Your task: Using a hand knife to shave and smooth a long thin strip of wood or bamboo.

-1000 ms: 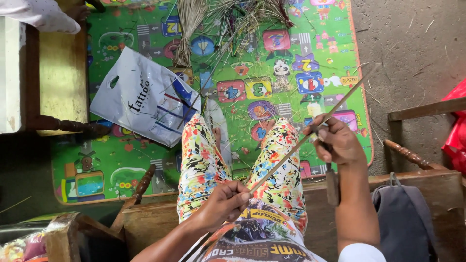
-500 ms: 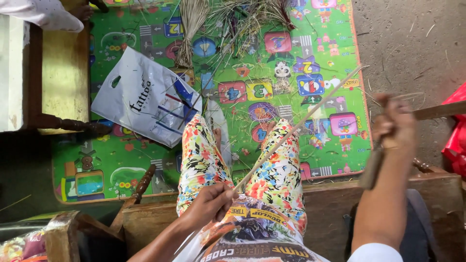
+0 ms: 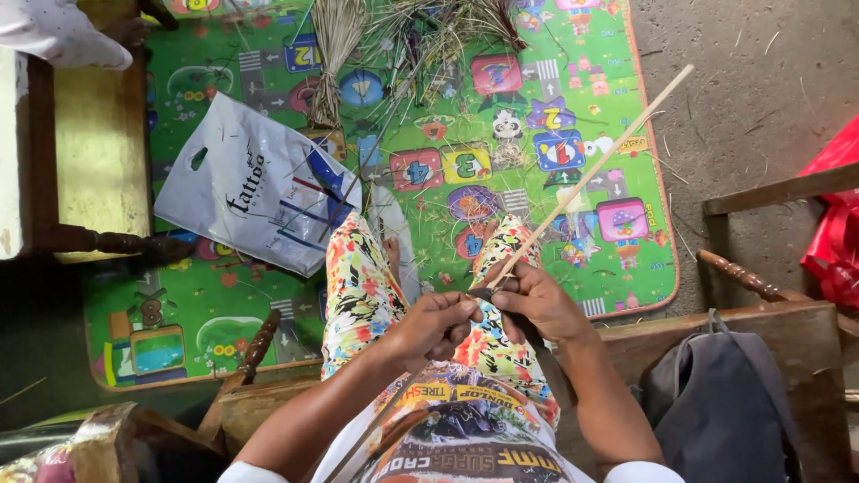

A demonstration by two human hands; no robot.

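I sit with flower-patterned trousers (image 3: 358,286) over a colourful play mat. My left hand (image 3: 437,327) pinches a long thin pale stick (image 3: 591,170) just above my knees. The stick runs up and right over the mat, and its lower end passes back along my left forearm. My right hand (image 3: 540,302) is pressed against the left one and grips a dark knife (image 3: 544,353). The knife's tip lies on the stick between both thumbs, and the rest of it runs back under my right wrist.
A white plastic bag (image 3: 246,188) lies on the play mat (image 3: 582,241), with bundles of dried grass strips (image 3: 403,36) beyond it. A grey backpack (image 3: 725,394) rests on the wooden bench (image 3: 787,331) at right, near a red bag (image 3: 837,233). A wooden chair (image 3: 85,152) and another person's white sleeve (image 3: 54,31) are at left.
My right hand swept out to the right along the stick with the knife, then came back against my left hand. The stick now tilts steeper, and my left hand has moved slightly forward.
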